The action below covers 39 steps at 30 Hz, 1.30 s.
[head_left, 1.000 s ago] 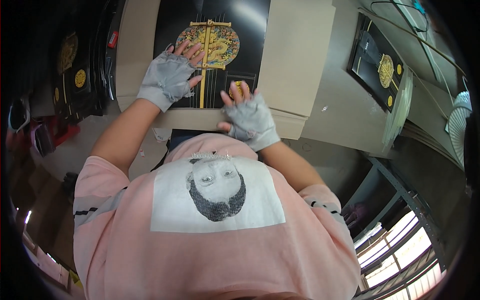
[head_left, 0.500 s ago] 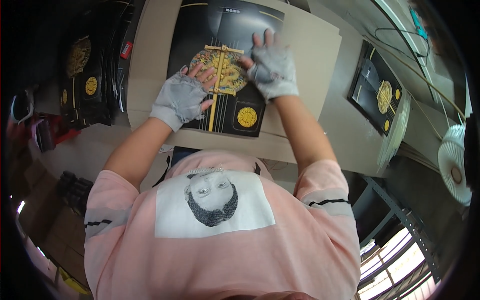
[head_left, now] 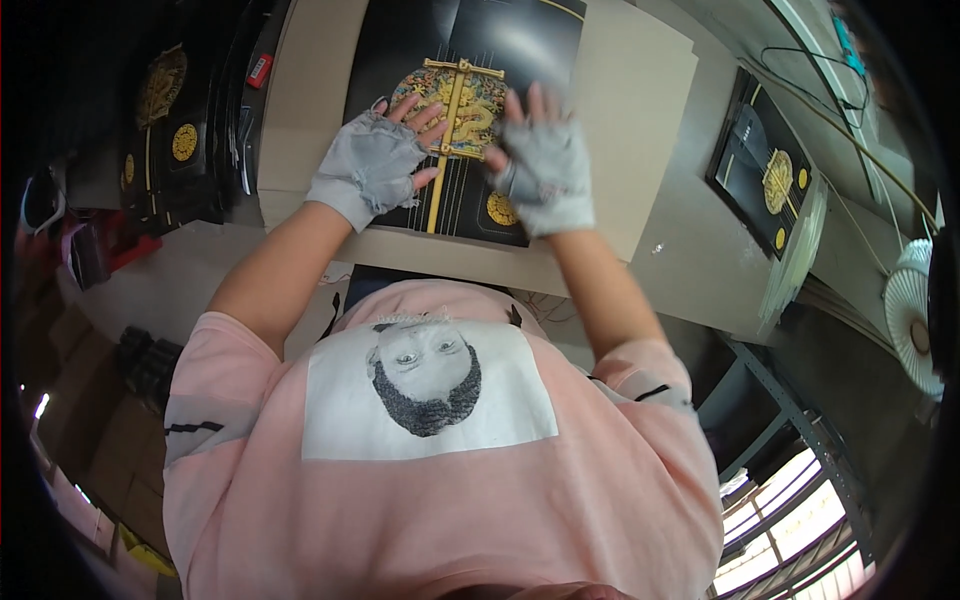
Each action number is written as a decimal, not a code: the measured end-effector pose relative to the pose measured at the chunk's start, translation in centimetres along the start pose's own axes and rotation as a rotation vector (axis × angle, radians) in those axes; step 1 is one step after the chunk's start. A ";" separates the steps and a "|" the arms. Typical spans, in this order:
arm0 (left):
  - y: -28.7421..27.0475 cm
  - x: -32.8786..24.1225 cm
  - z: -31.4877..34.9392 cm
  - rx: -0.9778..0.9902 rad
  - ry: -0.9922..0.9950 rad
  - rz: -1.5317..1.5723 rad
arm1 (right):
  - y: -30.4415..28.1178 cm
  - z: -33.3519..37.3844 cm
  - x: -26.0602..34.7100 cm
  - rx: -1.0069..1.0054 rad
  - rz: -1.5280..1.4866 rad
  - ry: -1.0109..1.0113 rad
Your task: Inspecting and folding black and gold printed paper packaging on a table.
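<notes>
A glossy black printed sheet [head_left: 400, 45] lies in front of me, with a gold dragon emblem and a gold bar down its middle. My left hand [head_left: 372, 165], in a grey fingerless glove, rests on the sheet's left part, fingers spread over the edge of the emblem. To the right of the emblem is my right hand [head_left: 545, 165], gloved the same way and slightly blurred. Its fingers are stretched out over the sheet's right edge, and it partly covers a round gold seal [head_left: 501, 208]. Whether the right palm touches the sheet cannot be made out. Neither hand grips anything.
Beneath the sheet lie large beige boards [head_left: 640, 110]. A stack of similar black pieces [head_left: 185, 195] stands at the left, with a small red item [head_left: 260, 70] beside it. Another black printed piece [head_left: 760, 165] lies at the right, near a white fan-shaped object [head_left: 912, 318].
My right hand has slid down along the sheet's right edge, toward me, and now overlaps the round seal. My left hand stays at nearly the same place on the sheet. The whole view has shifted slightly.
</notes>
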<state>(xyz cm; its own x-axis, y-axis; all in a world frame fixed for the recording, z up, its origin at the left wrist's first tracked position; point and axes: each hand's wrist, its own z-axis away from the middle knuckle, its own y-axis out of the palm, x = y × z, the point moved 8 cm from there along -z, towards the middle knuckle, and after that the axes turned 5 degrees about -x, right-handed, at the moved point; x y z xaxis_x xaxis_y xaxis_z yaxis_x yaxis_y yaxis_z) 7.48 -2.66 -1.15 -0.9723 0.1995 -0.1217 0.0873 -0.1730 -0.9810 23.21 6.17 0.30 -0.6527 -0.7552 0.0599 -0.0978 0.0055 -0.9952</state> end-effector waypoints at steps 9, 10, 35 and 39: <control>-0.7 -0.2 0.2 -0.051 0.013 -0.079 | 0.9 15.7 6.2 0.087 -0.162 -0.082; -1.2 -0.7 0.4 -0.054 0.031 -0.075 | 0.1 16.3 6.0 0.073 -0.168 -0.084; -24.4 10.5 21.2 -1.259 -0.217 -0.235 | 2.0 10.0 -6.7 0.023 0.042 0.651; -22.0 16.4 24.6 -1.085 -0.348 -0.304 | 1.4 9.4 -6.0 0.053 0.053 0.645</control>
<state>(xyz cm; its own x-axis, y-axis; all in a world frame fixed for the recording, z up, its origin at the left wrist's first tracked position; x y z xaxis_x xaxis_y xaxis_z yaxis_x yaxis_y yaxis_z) -15.75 -19.28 22.12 -0.9770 -0.2121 0.0218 -0.1829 0.7808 -0.5974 34.02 4.59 -2.21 -0.9773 -0.2097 0.0283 -0.0262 -0.0128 -0.9996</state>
